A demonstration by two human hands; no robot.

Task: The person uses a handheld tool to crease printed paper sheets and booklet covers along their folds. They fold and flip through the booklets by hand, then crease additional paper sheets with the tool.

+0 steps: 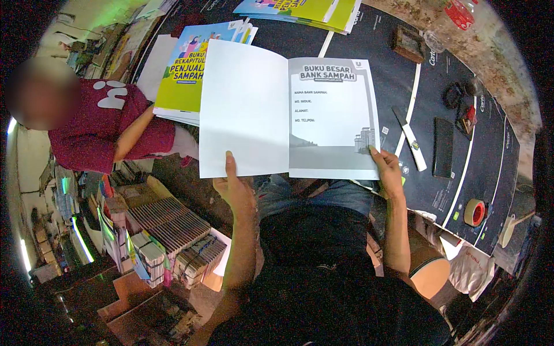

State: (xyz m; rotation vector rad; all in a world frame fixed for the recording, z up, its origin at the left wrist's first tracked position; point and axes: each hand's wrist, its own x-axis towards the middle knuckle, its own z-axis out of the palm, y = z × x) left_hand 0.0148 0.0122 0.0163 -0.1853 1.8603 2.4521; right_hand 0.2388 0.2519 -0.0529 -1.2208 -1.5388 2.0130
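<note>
An open booklet [244,115] is held up in front of me, its left page blank and its right page printed "Buku Besar Bank Sampah" in grey. My left hand [234,187] grips the bottom edge of the left page, thumb on top and fingers hidden underneath. At the lower right corner, my right hand [388,168] pinches the other page with its thumb on the paper. Behind the booklet to the left lies a stack of blue and green booklets [183,95], partly covered by the open one.
More booklets [300,12] lie at the far edge of the black-covered table [381,81]. On the right are a knife [411,140], a dark block [443,147], a tape roll [475,213] and a wooden box [408,44]. Another person [109,124] sits left, above bundled books [170,222].
</note>
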